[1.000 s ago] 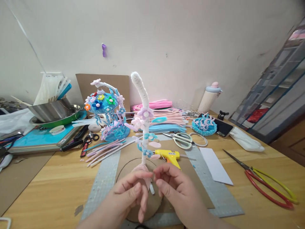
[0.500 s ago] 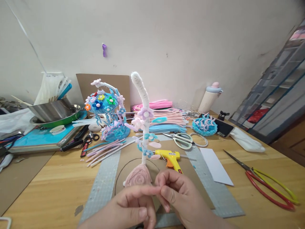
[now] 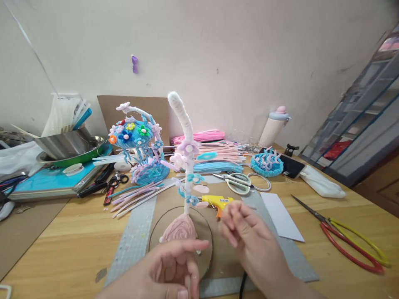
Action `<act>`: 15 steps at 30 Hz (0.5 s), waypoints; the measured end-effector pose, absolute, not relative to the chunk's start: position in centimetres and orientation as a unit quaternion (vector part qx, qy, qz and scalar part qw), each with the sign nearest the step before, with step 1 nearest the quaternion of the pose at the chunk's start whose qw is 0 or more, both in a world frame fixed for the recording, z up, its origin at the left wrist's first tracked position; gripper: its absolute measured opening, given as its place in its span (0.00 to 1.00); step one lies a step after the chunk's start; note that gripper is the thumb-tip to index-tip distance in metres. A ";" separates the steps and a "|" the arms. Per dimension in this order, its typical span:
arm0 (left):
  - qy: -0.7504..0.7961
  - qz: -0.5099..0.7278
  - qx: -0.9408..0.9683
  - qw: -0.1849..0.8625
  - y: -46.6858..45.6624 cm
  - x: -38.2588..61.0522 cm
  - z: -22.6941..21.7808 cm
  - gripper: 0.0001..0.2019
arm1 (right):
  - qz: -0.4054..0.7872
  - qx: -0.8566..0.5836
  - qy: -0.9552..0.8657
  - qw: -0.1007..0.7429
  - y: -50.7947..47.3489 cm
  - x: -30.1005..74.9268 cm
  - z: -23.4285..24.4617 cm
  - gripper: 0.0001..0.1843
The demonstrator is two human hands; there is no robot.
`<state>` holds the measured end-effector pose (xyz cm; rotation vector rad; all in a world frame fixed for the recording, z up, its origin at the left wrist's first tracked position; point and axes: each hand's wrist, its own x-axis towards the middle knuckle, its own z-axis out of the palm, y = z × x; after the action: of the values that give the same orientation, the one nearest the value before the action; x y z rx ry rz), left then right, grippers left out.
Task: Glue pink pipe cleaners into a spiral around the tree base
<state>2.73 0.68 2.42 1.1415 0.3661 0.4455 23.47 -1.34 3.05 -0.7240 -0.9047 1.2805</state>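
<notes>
My left hand [image 3: 173, 265] is at the bottom, index finger stretched out and the others loosely curled, with nothing visible in it. To its right my right hand [image 3: 249, 232] is closed in a pinch, slightly blurred; what it holds, if anything, I cannot make out. Just beyond the left hand stands a pipe-cleaner stem [image 3: 188, 166], white and bent at the top, carrying fuzzy flowers and leaves. Its pink coiled base [image 3: 180, 230] sits on a cardboard sheet [image 3: 226, 257] marked with a drawn circle. Partly behind my right hand lies a yellow glue gun [image 3: 216, 201].
Behind are a blue flowered pipe-cleaner lamp [image 3: 137, 133], pipe-cleaner bundles [image 3: 218, 151] and a small blue basket [image 3: 267, 165]. White-handled scissors [image 3: 238, 182], a white card [image 3: 282, 218] and red-and-yellow scissors [image 3: 346, 238] lie right. A metal bowl [image 3: 67, 145] stands left.
My hands have come apart: the right hand has moved right and slightly up, in front of the glue gun, still pinched. The left index finger remains stretched out. The view has shifted slightly.
</notes>
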 end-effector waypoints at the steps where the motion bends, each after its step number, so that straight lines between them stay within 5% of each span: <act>1: 0.198 0.197 0.550 0.787 0.7 2.3 2.6 0.23 | 0.548 -0.322 -0.386 0.669 -1.2 23.9 3.3 0.18; 5: 0.347 0.228 0.644 0.643 2.1 -0.3 3.5 0.15 | 0.496 -0.383 -0.402 0.667 -0.7 24.7 3.0 0.22; 8: 0.497 0.311 0.666 0.460 4.6 -2.0 3.9 0.19 | 0.460 -0.481 -0.456 0.591 -0.6 24.5 2.5 0.10; 11: 0.618 0.329 0.659 0.275 6.9 -2.7 3.5 0.26 | 0.370 -0.564 -0.592 0.442 -1.0 24.1 2.5 0.03; 15: 0.582 0.313 0.707 0.253 7.5 -2.4 2.8 0.26 | 0.296 -0.618 -0.692 0.225 -1.9 23.8 3.2 0.06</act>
<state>-2.41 7.51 2.80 1.9220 1.5820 0.8513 23.82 -1.86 3.19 -1.7052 -1.9086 0.8174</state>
